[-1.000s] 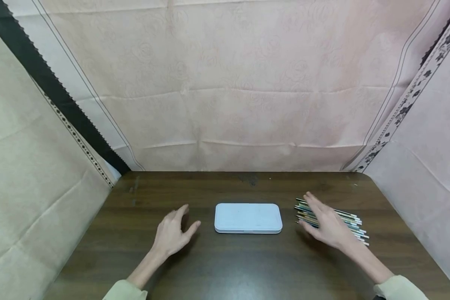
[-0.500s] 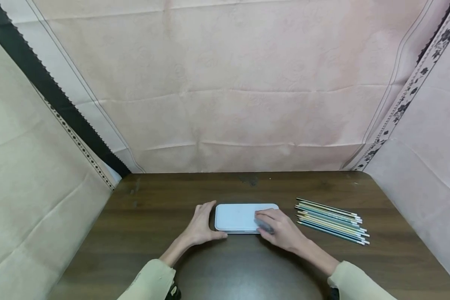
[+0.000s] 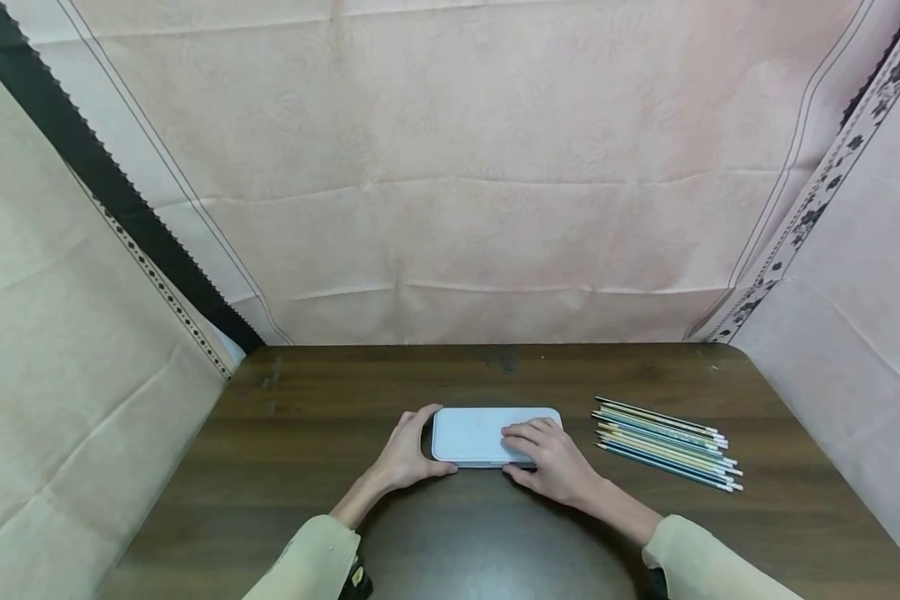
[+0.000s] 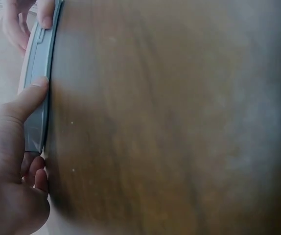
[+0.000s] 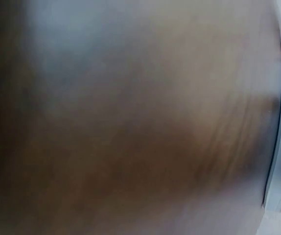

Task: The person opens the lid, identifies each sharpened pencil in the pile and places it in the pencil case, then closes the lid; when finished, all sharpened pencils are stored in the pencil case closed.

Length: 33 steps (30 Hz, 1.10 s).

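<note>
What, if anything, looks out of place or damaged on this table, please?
Only minor things: a dull smudge marks the table near its far edge, unlike the wood around it, and the pencils lie with uneven ends. The case shows no visible damage.

Behind the far edge of the brown wood-grained table (image 3: 450, 533) hangs a creased, pinkish-beige cloth (image 3: 480, 233). Beyond the left edge is a pale cloth (image 3: 67, 333) with a black scalloped band (image 3: 120, 183) and a dotted strip (image 3: 150, 271), beyond the right edge another, bordered with dark flowers (image 3: 810, 218). A grey scuff (image 3: 502, 360) lies by the middle of the far edge, faint streaks (image 3: 273, 377) near the far left corner.
</note>
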Motion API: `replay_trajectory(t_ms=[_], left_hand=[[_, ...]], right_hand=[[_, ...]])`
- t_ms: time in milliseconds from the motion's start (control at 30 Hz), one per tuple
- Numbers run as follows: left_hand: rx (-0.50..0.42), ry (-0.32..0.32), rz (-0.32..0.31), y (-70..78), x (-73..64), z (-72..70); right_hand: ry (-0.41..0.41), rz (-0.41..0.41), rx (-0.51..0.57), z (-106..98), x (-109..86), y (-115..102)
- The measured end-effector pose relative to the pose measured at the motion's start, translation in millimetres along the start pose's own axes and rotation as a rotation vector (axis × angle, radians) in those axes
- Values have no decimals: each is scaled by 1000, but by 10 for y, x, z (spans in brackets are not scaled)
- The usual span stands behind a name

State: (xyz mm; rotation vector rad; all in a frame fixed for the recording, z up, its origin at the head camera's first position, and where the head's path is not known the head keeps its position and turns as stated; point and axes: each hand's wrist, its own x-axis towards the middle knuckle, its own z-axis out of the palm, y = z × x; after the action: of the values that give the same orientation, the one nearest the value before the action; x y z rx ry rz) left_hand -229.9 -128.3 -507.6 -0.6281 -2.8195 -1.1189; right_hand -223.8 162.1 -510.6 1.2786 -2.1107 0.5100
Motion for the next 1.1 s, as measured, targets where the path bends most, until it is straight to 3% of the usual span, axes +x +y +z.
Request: replay_trajectory(t_ms=[333, 500, 600, 800, 1100], left_hand=[[-24, 26, -35, -12, -20, 15], [-28, 34, -44, -13, -29, 16], [-24, 34, -43, -14, -23, 16], [-22, 28, -54, -38, -14, 12], [-38, 40, -37, -54, -16, 28]], right_hand=[[-47, -298, -312, 22, 51, 49], [-52, -354, -341, -5, 76, 63], [-69, -329, -283, -65, 117, 71], [-87, -193, -52, -231, 227, 100], [-66, -110, 62, -416, 257, 211]])
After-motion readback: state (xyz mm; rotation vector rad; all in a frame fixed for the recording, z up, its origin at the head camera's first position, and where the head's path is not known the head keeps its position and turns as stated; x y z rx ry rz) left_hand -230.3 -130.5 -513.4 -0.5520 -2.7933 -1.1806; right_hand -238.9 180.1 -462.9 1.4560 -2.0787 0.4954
